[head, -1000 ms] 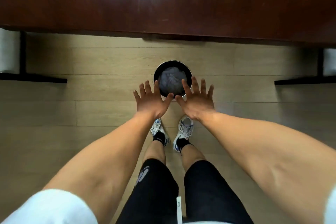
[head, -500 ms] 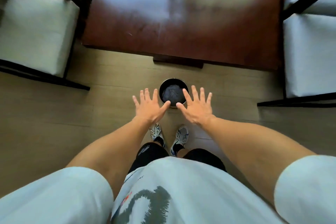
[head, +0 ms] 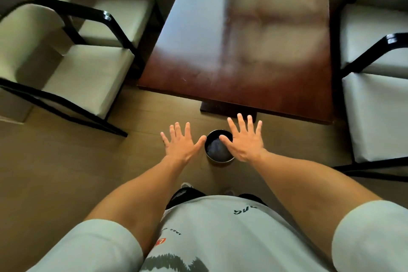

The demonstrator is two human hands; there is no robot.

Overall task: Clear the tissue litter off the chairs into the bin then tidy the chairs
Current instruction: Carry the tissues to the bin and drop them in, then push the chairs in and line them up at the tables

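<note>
A small round black bin [head: 217,159] stands on the floor just in front of the table's near end, with crumpled grey tissue [head: 215,148] inside it. My left hand [head: 182,144] hovers flat to the bin's left, fingers spread and holding nothing. My right hand [head: 245,140] is spread above the bin's right rim, also holding nothing. Two cream chairs with black frames stand at the left, the nearer one [head: 72,77] turned at an angle, the farther one [head: 114,17] behind it. Two more cream chairs [head: 379,112] line the right side. No tissue shows on any seat.
A dark red-brown wooden table [head: 249,40] fills the upper middle, its pedestal base [head: 220,108] just beyond the bin. Pale wood floor [head: 66,172] lies open at the lower left. My white shirt and black shorts fill the bottom of the view.
The view has risen and pulled back, bringing the table top and all the chairs into sight. Both hands stayed spread and lifted away above the bin.
</note>
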